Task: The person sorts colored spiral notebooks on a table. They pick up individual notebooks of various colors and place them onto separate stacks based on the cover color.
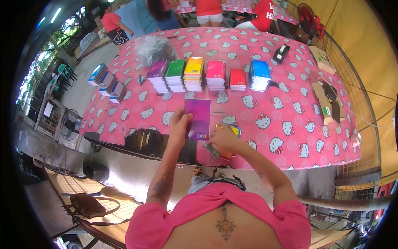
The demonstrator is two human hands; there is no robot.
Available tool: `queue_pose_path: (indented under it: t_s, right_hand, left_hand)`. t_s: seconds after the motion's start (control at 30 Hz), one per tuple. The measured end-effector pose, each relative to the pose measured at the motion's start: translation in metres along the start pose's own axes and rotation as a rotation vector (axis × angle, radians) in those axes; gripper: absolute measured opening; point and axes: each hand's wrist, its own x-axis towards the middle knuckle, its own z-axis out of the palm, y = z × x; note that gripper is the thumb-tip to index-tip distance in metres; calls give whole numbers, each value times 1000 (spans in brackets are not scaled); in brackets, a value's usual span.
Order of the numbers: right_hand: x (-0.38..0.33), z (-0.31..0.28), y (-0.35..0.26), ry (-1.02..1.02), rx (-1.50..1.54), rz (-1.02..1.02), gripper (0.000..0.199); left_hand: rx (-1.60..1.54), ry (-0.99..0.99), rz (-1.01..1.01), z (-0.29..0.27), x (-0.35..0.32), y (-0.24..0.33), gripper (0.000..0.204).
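A purple notebook (pixel 200 120) is held upright over the near part of the table by my left hand (pixel 180 124), thumb across its front and fingers behind. Close to its lower right corner, my right hand (pixel 227 139) is bent over a small pile of colourful notebooks (pixel 235 130). Yellow, blue, green and red covers peek out around that hand. Its fingertips are partly hidden, so what they grip cannot be made out. Beyond my hands stands a row of notebook stacks: purple (pixel 158 70), green (pixel 175 68), yellow (pixel 194 66), pink (pixel 216 69), red (pixel 237 76) and blue (pixel 260 68).
More blue-covered notebooks (pixel 108 85) lie at the table's left. Behind the row are a crumpled clear plastic bag (pixel 155 50) and a black tape dispenser (pixel 281 54). Cardboard trays (pixel 321 101) sit at the right edge. Several people stand at the far side.
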Motion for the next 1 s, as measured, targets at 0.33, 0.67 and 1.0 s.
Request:
queue_pose_path:
  t_s: [0.33,0.67,1.0]
  right_hand:
    - [-46,64,54,1073,891,526,29]
    - [-72,86,16,1018,1809,866,30]
    - [-47,83,10,853,1661,681,62]
  left_hand:
    - [1368,-748,678,57,-33,-7,15]
    - [997,-169,280,38,-29,-123,61]
    - [-154,-357,-794,32,-16,-118,56]
